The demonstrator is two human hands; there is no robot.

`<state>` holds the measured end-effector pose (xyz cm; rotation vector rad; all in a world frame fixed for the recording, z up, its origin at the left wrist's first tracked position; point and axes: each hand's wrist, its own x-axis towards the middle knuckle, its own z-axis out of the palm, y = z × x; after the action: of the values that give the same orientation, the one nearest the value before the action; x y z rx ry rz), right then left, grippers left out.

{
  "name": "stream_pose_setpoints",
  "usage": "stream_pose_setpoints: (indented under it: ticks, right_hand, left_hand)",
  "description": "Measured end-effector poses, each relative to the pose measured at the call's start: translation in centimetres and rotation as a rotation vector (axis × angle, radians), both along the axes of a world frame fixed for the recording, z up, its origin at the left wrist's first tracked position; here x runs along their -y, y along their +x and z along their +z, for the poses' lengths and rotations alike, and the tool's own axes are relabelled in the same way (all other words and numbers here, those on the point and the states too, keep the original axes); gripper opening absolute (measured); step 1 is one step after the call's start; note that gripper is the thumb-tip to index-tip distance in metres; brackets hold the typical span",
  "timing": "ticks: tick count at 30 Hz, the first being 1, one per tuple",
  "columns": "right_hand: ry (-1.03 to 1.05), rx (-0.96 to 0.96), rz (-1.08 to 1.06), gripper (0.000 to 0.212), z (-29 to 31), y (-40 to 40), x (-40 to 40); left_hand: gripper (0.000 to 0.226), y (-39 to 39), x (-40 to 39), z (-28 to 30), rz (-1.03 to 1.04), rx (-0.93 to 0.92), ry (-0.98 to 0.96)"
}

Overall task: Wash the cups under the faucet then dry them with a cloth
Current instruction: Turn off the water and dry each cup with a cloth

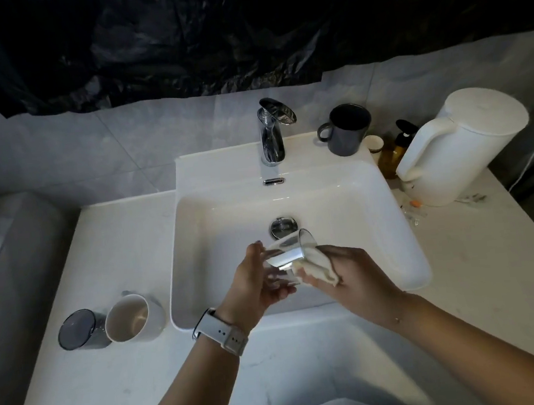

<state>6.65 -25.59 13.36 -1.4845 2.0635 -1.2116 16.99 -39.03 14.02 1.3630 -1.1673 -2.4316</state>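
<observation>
Over white basin [404, 254], left hand [251, 288] gripping clear glass [285, 254], right hand [354, 275] pinching cloth [317, 267], perhaps marble counter [115, 236]

Single head-worn cam, wide-angle, looks forward and steeply down onto the sink [401, 222] from close above. Faucet [270, 136] and wall at the top of the frame, forearms enter from the bottom edge. Straight lines bow near the edges.

Dim, cool light, bright sheen on the white sink [404, 254], murky dark corners, wide-angle bending at edges, soft focus
</observation>
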Motion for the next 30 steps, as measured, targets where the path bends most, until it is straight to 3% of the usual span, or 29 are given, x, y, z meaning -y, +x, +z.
stream_pose_setpoints:
  ticks: [2, 4, 7, 9, 11, 13, 15, 17, 19, 21, 23, 25, 27, 30]
  right_hand:
    - [0.012, -0.050, -0.006, 0.030, -0.9, -0.7, -0.6]
    - [0.022, 0.193, -0.058, 0.042, -0.8, -0.5, -0.6]
    - [0.032, 0.688, -0.119, 0.032, 0.4, 0.8, 0.2]
    - [0.083, 0.875, -0.258, 0.042, 0.9, 1.0, 0.9]
    - [0.172, 1.199, -0.339, 0.037, 1.1, -0.1, 1.7]
    - [0.258, 1.535, -0.290, 0.029, 1.2, -1.2, 2.2]
    - [0.348, 1.615, -0.272, 0.030, 1.3, -1.9, 2.4]
    - [0.376, 1.505, -0.319, 0.030, 1.3, -2.0, 3.1]
    - [0.296, 1.179, -0.435, 0.031, 1.1, -1.0, 3.7]
    - [0.132, 0.756, -0.467, 0.035, 1.1, 0.3, 3.6]
    - [-0.097, 0.356, -0.347, 0.037, 0.9, 1.4, 3.0]
    - [-0.178, 0.059, -0.169, 0.034, 0.1, 1.8, 2.3]
    - [-0.188, -0.022, -0.114, 0.029, -0.4, 2.0, 2.0]
    - [-0.012, 0.303, -0.298, 0.041, 0.6, 2.4, 2.6]
  left_hand:
    - [0.044, 0.2, -0.3, 0.1, 0.010, -0.036, 0.085]
    - [0.045, 0.0, -0.9, 0.1, 0.002, 0.002, -0.023]
    - [0.035, -0.1, -2.1, -0.3, -0.038, 0.087, -0.546]
    - [0.032, 0.7, -2.6, -0.9, -0.113, 0.056, -0.922]
    - [0.037, 1.9, -2.2, -1.5, -0.212, 0.020, -1.234]
    - [0.045, 2.7, -1.3, -1.6, -0.358, -0.078, -1.408]
    - [0.048, 3.1, -0.1, -1.5, -0.498, -0.186, -1.535]
    - [0.042, 3.3, 0.6, -1.4, -0.559, -0.244, -1.570]
    - [0.030, 3.1, 0.6, -1.2, -0.495, -0.267, -1.403]
    - [0.031, 2.5, -0.1, -0.4, -0.340, -0.218, -0.955]
    - [0.053, 1.8, 0.1, 0.4, -0.242, -0.140, -0.356]
    - [0.065, 1.6, 0.3, 0.5, -0.196, -0.105, -0.056]
    - [0.061, 1.5, -0.3, 0.2, -0.092, -0.082, -0.060]
    - [0.044, 1.9, -1.5, -1.0, -0.019, -0.088, -0.488]
